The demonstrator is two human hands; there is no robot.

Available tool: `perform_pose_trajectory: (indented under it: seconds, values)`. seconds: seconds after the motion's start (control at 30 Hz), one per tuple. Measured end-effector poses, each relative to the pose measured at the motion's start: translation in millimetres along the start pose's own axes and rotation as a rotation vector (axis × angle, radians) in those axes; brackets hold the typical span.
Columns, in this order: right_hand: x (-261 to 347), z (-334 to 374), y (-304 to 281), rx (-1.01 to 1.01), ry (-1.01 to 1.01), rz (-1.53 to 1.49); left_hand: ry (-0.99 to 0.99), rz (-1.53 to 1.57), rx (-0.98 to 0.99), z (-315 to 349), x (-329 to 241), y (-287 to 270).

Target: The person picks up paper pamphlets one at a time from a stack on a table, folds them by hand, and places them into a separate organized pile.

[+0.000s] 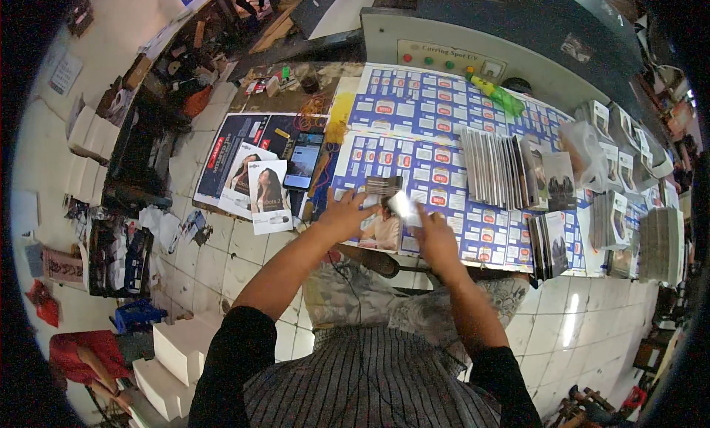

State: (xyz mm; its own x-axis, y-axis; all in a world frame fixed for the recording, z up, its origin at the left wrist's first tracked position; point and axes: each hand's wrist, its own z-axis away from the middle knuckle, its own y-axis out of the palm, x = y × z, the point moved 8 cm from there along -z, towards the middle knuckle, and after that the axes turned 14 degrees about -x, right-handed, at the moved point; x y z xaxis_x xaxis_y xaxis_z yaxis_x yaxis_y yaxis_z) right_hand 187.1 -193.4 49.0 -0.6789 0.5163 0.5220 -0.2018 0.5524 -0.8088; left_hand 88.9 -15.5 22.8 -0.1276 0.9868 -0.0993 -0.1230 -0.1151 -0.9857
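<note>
My left hand (346, 216) lies at the near edge of the table with fingers stretched out, touching the left side of a flat printed piece with a picture of a person (381, 232). The dark upper end (383, 185) of that piece shows beyond the fingers. To its right my right hand (438, 242) is closed, smeared a little by motion. A small white, shiny thing (401, 206) sticks out from its fingertips over the printed piece; blur hides what kind it is.
Blue-and-white printed sheets (436, 162) cover the table. A row of upright thin cartons (494, 169) stands at right, near plastic-wrapped bundles (621, 169). A phone (302, 162) and printed cards (270, 195) lie at left. A green bottle (503, 97) rests by the grey machine (458, 40).
</note>
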Motion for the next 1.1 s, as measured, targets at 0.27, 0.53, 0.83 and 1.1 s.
perform_pose_trajectory:
  seconds: [0.27, 0.53, 0.83, 1.1]
  values:
    - [-30.0, -38.7, 4.9, -0.077, -0.14, 0.378, 0.011, 0.031, -0.009, -6.1, -3.0, 4.0]
    - [-36.1, -67.7, 0.2, -0.039, -0.235, 0.253, -0.006, 0.012, 0.042, -4.7, -1.2, 11.2]
    - [-19.5, 31.4, -6.3, 0.365, -0.572, 0.122, 0.024, 0.04, -0.033, -4.4, 3.3, 8.9]
    - [-89.7, -3.2, 37.8, -0.083, -0.124, 0.194, 0.081, 0.211, -0.063, -13.7, -17.5, 0.4]
